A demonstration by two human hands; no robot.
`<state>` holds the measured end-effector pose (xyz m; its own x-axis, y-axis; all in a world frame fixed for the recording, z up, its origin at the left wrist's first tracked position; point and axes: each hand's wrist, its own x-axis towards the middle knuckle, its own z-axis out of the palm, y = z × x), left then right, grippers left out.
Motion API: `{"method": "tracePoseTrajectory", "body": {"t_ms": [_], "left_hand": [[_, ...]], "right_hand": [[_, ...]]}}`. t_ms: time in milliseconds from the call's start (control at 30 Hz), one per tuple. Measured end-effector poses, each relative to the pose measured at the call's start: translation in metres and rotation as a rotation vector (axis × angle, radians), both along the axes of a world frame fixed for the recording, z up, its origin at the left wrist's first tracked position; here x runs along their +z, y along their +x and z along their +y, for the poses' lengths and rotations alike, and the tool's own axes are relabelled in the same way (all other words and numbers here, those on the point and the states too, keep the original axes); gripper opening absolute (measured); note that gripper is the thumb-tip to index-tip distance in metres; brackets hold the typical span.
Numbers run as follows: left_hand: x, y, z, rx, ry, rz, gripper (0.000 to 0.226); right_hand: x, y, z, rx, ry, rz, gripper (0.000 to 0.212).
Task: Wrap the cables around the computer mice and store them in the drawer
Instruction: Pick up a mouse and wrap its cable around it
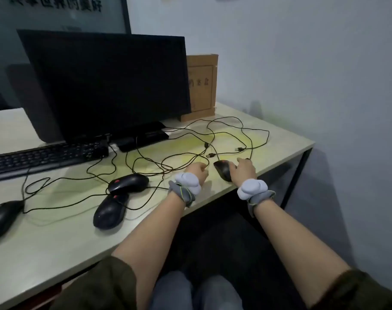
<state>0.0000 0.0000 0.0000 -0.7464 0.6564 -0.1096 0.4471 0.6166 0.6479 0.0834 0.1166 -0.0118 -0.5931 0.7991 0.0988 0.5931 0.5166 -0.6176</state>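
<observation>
My right hand (245,170) grips a black mouse (223,170) tipped on its side near the desk's front right edge. Just left of it, my left hand (196,172) is closed on that mouse's thin black cable (203,162). Two more black mice (128,183) (110,212) lie side by side in the middle of the desk, and a third mouse (2,217) rests at the far left. Their loose cables (235,135) tangle across the desk, with USB plugs (239,149) lying free. No drawer is in view.
A black monitor (110,86) on its stand and a black keyboard (40,158) occupy the back left. A brown cardboard file box (201,86) leans against the wall behind the monitor. The desk's right edge (302,151) runs close to the wall.
</observation>
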Motion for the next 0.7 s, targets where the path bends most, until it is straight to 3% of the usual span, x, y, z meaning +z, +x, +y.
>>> {"method": "tracePoseTrajectory", "body": {"t_ms": [167, 267, 333, 400, 500, 567, 700], "left_hand": [[-0.010, -0.007, 0.048, 0.015, -0.304, 0.024, 0.055], [-0.015, -0.010, 0.067, 0.025, -0.310, 0.119, 0.059], [-0.018, -0.009, 0.071, 0.034, -0.176, 0.077, 0.047], [-0.018, -0.003, 0.067, 0.025, 0.130, -0.096, 0.037], [-0.005, 0.001, 0.045, 0.009, 0.465, -0.252, 0.052], [0.012, 0.001, 0.027, -0.029, 0.547, -0.259, 0.052], [0.056, -0.002, -0.011, -0.074, 0.594, -0.167, 0.034]], "right_hand": [[-0.007, -0.021, 0.029, -0.085, -0.055, -0.309, 0.063], [-0.013, -0.029, 0.035, -0.041, -0.078, -0.309, 0.063], [-0.013, -0.026, 0.035, -0.015, -0.105, -0.215, 0.049], [-0.010, -0.020, 0.033, 0.005, -0.231, 0.012, 0.039], [0.011, -0.007, 0.025, 0.147, -0.571, 0.371, 0.037], [0.033, 0.007, 0.018, 0.290, -0.807, 0.484, 0.036], [0.077, 0.029, 0.003, 0.522, -0.947, 0.492, 0.032]]}}
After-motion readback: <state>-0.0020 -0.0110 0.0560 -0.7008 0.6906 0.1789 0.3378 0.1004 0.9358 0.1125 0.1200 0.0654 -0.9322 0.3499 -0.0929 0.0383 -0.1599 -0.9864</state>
